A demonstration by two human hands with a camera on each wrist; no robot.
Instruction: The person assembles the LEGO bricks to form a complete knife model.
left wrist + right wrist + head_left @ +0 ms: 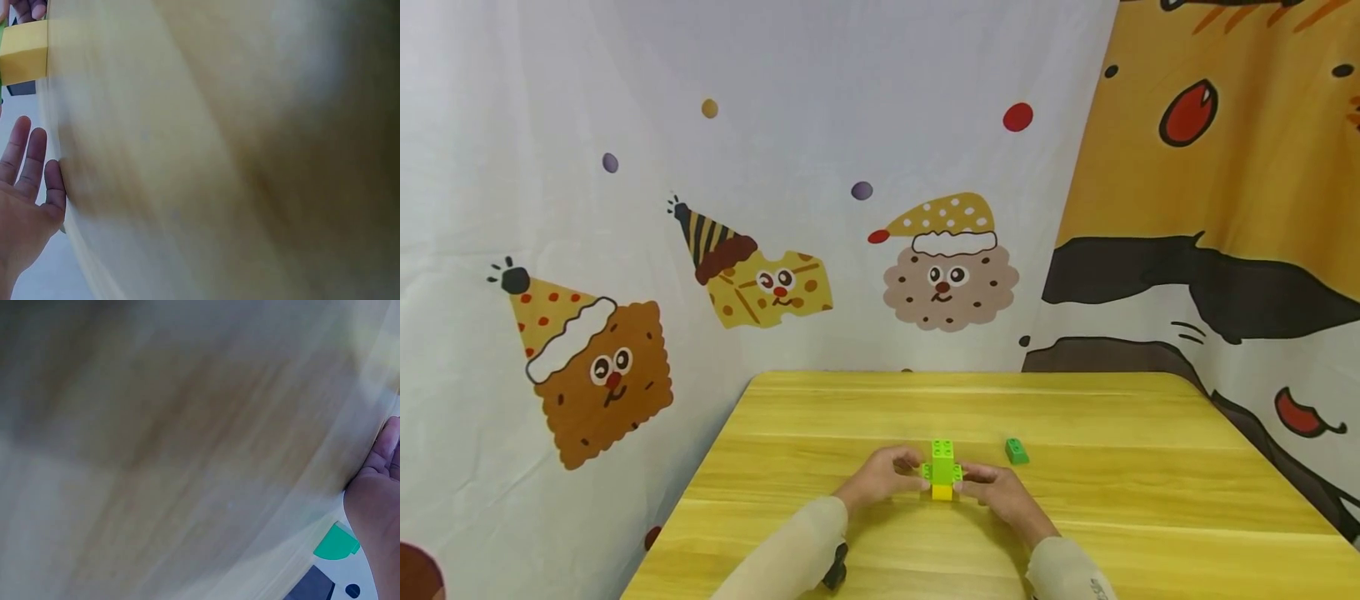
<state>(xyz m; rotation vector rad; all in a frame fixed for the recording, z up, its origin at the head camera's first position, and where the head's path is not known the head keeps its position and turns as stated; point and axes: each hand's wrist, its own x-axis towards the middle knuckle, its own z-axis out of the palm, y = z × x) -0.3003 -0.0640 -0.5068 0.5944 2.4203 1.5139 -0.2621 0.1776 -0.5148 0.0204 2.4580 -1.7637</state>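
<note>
A small stack of toy building bricks stands on the table in the head view. A yellow brick (942, 492) forms its base, and a taller bright green block (942, 462) rises above it, with studded green ends jutting out left and right. My left hand (886, 477) pinches the left green end between thumb and fingers. On the opposite side, my right hand (1000, 493) holds the right green end the same way. The left wrist view shows the yellow brick (25, 53) beyond the left hand's outstretched other fingers. In the right wrist view, the right fingertips are cut off.
A separate darker green brick (1017, 451) lies behind and right of the stack. The wooden table (820, 408) meets a printed cloth backdrop (820, 83) at its far edge. A dark object (836, 568) shows beside the left sleeve.
</note>
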